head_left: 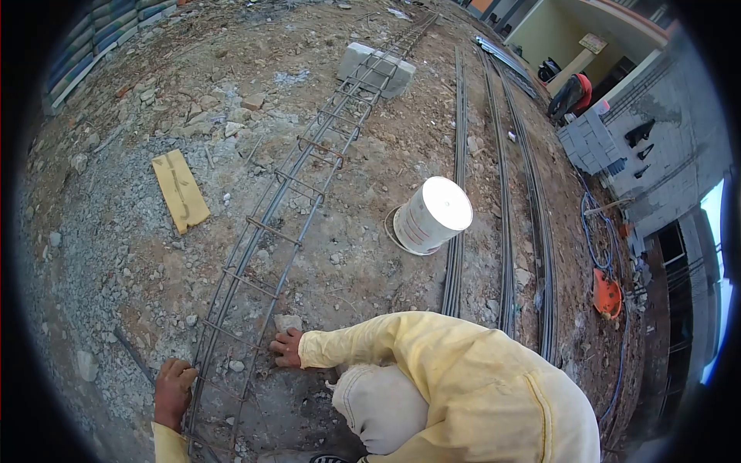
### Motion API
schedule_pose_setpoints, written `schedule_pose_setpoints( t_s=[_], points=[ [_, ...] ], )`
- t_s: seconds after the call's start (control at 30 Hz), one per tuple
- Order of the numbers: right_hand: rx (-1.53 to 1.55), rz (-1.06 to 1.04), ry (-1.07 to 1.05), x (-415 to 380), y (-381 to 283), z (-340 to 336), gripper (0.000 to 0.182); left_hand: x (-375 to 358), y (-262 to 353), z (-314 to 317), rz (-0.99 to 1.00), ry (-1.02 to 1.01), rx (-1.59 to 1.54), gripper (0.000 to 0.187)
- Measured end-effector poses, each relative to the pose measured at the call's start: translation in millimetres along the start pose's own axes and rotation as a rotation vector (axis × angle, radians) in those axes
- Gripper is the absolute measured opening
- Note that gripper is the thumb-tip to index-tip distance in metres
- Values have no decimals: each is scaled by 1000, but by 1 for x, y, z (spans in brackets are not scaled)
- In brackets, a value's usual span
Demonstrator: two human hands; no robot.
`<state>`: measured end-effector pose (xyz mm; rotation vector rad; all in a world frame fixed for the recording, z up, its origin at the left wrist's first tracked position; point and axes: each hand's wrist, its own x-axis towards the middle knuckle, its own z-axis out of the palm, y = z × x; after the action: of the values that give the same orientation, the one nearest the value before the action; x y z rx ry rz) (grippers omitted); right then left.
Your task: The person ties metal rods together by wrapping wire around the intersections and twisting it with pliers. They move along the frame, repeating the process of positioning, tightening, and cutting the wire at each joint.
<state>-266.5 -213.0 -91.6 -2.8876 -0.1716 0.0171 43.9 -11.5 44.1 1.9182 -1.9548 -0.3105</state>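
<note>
A long rebar cage point(289, 182), made of lengthwise bars with cross ties, runs from the bottom left toward the far top. My left hand point(174, 390) is at its near left side, fingers curled over the outer bar. My right hand point(287, 349) is low on the cage's other side, close to the right bar. Its fingers are bent together, and what they hold, if anything, does not show. A grey stone point(288, 322) lies just beyond that hand. My right arm in a yellow sleeve point(370, 339) reaches across above my pale trouser knee point(382, 405).
A concrete block point(376, 69) props the cage's far part. An upturned white bucket point(432, 216) stands to the right, beside bundles of long steel bars point(502, 224). A yellow board point(181, 191) lies on rubble at left. Farther right are an orange pan point(607, 294) and a bending person point(571, 96).
</note>
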Motion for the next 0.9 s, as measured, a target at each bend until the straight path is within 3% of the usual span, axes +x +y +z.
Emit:
schedule_pose_setpoints(
  t_s=[0.07, 0.13, 0.23, 0.27, 0.33, 0.4, 0.47, 0.5, 0.57, 0.67, 0.73, 0.8, 0.9],
  points=[
    [-46, -22, -35, -1, -1, -6, 28, 1, 1, -1, -45, 10, -51, 18],
    [-120, -10, 40, -5, 2, 32, 29, -4, 8, -3, -160, 34, -136, 26],
    [-208, -66, 60, -8, -1, 28, 31, -23, 12, 25, -465, 227, -290, 49],
    [-189, -58, 54, -9, -1, 19, 29, -30, 12, 21, -602, 159, -408, 70],
    [-50, 27, -6, -8, -8, -28, 26, -40, 7, 26, -697, 192, -516, 73],
    [336, 100, -249, -8, -5, -78, 32, -51, -7, 39, -714, 158, -598, 67],
    [98, -429, -364, -16, 10, -91, 30, -48, -7, 44, -747, 83, -648, 59],
    [569, 66, -422, -22, 4, -90, 23, -45, -8, 50, -676, 106, -549, 54],
    [750, 359, -720, -17, -4, -133, 22, -38, -12, 53, -577, 79, -433, 50],
    [1232, 776, -848, -5, -12, -171, 21, -35, -18, 46, -566, -19, -475, 49],
    [1326, 757, -919, 10, -5, -198, 27, -37, -20, 45, -644, -19, -579, 46],
    [1368, 771, -819, 30, -6, -228, 28, -41, -21, 47, -651, -8, -628, 44],
    [1080, 734, -776, 69, 3, -256, 32, -48, -29, 56, -595, 20, -637, 42]
  ],
)
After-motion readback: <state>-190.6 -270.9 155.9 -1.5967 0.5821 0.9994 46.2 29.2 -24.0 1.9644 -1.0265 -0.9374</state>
